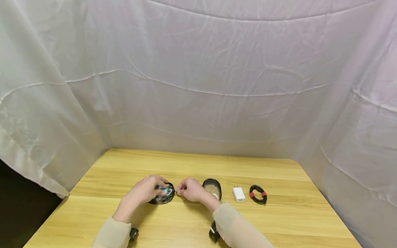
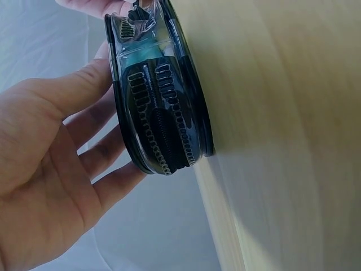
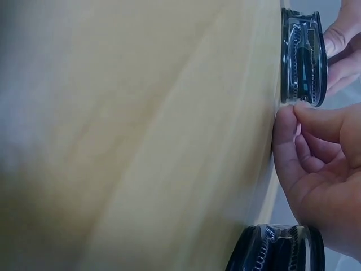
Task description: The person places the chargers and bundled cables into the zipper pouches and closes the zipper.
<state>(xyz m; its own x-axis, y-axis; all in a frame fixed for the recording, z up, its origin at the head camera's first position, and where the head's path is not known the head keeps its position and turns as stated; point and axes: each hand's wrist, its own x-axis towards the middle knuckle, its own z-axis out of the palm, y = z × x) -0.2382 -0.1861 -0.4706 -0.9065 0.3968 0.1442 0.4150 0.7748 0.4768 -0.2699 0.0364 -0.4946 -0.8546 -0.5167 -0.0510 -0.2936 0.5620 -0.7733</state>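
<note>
Steadying the clear pouch [image 2: 161,116] on the table [image 1: 173,227], the left hand [image 1: 145,189] presses, fingers apart; the right hand [image 1: 191,190], fingertips clamped on the zipper pull [image 2: 136,12], does best to draw level

Pouch [image 1: 168,196] partly hidden under left hand [image 1: 149,188]; teal contents [image 1: 167,190] unclear.

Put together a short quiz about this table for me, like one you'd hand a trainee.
1. Which hand has its fingers curled over the pouch with teal inside?
2. True or false: in the head view, the white plug lies between the other pouch and the coiled black cable.
3. Fill in the number: the cable has ___ red bands showing.

Key: 1. the left hand; 2. true; 3. two.
</note>
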